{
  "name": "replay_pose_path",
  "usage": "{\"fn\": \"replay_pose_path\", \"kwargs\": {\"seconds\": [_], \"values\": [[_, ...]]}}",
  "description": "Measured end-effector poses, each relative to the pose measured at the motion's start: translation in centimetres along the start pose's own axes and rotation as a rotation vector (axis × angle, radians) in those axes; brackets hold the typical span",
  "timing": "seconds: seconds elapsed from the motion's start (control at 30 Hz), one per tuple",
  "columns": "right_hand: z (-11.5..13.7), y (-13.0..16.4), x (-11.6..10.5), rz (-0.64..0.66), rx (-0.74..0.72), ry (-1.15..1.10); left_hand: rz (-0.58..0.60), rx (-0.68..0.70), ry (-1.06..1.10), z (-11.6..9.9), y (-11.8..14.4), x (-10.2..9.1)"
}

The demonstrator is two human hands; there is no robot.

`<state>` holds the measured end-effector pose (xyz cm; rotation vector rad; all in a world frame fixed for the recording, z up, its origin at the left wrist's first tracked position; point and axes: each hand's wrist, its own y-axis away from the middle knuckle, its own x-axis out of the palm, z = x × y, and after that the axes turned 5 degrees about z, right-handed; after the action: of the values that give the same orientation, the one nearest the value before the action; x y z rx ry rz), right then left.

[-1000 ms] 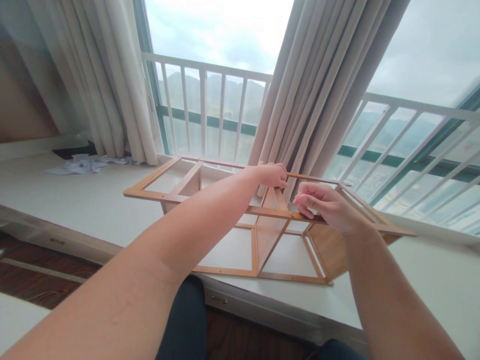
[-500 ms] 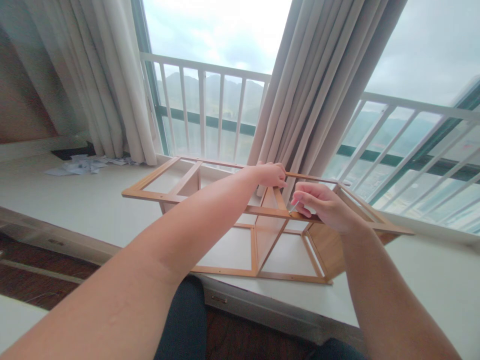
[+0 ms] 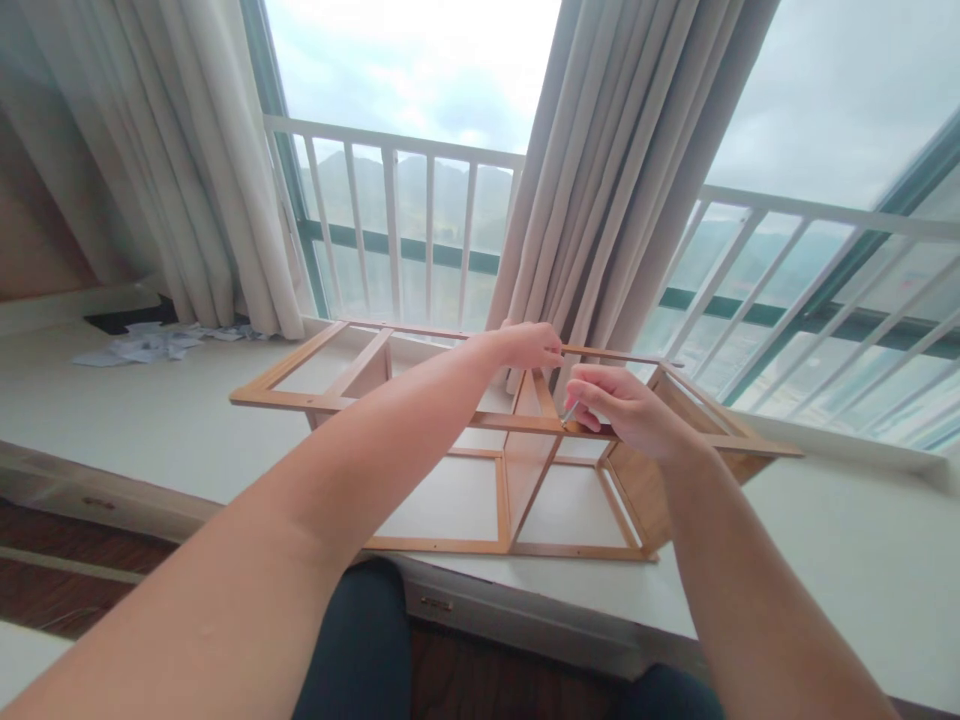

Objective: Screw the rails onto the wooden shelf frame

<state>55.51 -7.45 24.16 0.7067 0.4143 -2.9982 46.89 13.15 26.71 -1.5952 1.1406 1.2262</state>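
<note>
A light-brown wooden shelf frame point(image 3: 525, 480) lies on its side on the white ledge, its rails and dividing panels showing. My left hand point(image 3: 531, 344) reaches across it, fingers curled down at the far upper rail near the middle divider. My right hand point(image 3: 611, 400) is closed around a thin metal hex key point(image 3: 569, 411), most of which is hidden in the fingers. The key's tip meets the near upper rail point(image 3: 517, 422) where the divider joins it; the screw there is too small to make out.
The white ledge point(image 3: 150, 430) runs along the window, with drawer fronts below its edge. Scraps of paper point(image 3: 142, 343) lie at the far left. Grey curtains point(image 3: 592, 150) and a white railing point(image 3: 427, 155) stand behind the frame. My knees are against the ledge's front.
The view has shifted slightly, so everything sits a little further left. My right hand has turned slightly with the hex key at the same joint; my left hand keeps its place on the frame.
</note>
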Motion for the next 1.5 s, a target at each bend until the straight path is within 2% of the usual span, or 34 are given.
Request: {"fn": "replay_pose_path", "kwargs": {"seconds": [0.1,0.2,0.27,0.33,0.37,0.4,0.43,0.47,0.5,0.57,0.6,0.63,0.7,0.77,0.87,1.0,1.13,1.23,1.5], "values": [[0.0,-0.1,0.0,0.01,-0.004,0.014,-0.21,0.055,0.047,-0.4,0.0,-1.3],[-0.1,-0.2,-0.1,0.024,-0.008,0.029,-0.465,0.189,0.251,-1.7,1.2,-4.0],[-0.2,-0.3,-0.2,0.033,-0.005,0.035,-0.616,0.348,0.421,-3.4,3.8,-5.8],[-0.3,-0.3,-0.2,0.034,-0.003,0.037,-0.807,0.475,0.526,-5.9,8.0,-6.2],[-0.3,-0.2,-0.2,0.032,-0.004,0.036,-0.924,0.517,0.576,-7.2,10.5,-5.4],[-0.3,-0.2,-0.2,0.03,-0.007,0.035,-1.026,0.553,0.626,-8.5,13.1,-3.8],[-0.3,-0.1,-0.2,0.028,-0.012,0.033,-1.101,0.579,0.673,-9.6,15.7,-1.4],[-0.2,-0.1,-0.2,0.028,-0.017,0.03,-1.155,0.543,0.716,-10.3,18.1,1.7],[-0.2,0.0,-0.2,0.029,-0.021,0.028,-1.14,0.487,0.709,-10.5,20.2,5.2],[-0.1,0.0,-0.1,0.035,-0.025,0.026,-0.97,0.331,0.578,-9.5,23.3,12.9],[-0.1,0.0,-0.1,0.038,-0.026,0.025,-0.896,0.171,0.531,-8.3,24.3,16.5],[-0.1,-0.1,-0.1,0.041,-0.027,0.023,-0.846,-0.047,0.506,-6.7,24.9,19.7],[0.0,-0.2,-0.1,0.047,-0.031,0.023,-0.678,-0.403,0.421,-3.1,25.3,24.6],[0.1,-0.3,-0.1,0.055,-0.036,0.028,-0.497,-0.553,0.305,0.4,25.1,27.4],[0.4,-0.3,0.0,0.061,-0.041,0.044,-0.274,-0.644,0.169,4.0,24.4,29.1],[0.8,-0.1,0.4,0.056,-0.036,0.065,-0.188,-0.724,0.019,6.2,23.3,29.6],[1.0,0.0,0.8,0.05,-0.034,0.079,-0.161,-0.741,-0.039,6.7,22.5,29.8],[1.1,0.1,0.9,0.035,-0.036,0.091,-0.178,-0.703,-0.061,6.5,22.6,29.9],[0.5,0.6,0.9,-0.085,-0.041,0.075,-0.178,-0.656,-0.091,6.3,23.3,30.3]]}}
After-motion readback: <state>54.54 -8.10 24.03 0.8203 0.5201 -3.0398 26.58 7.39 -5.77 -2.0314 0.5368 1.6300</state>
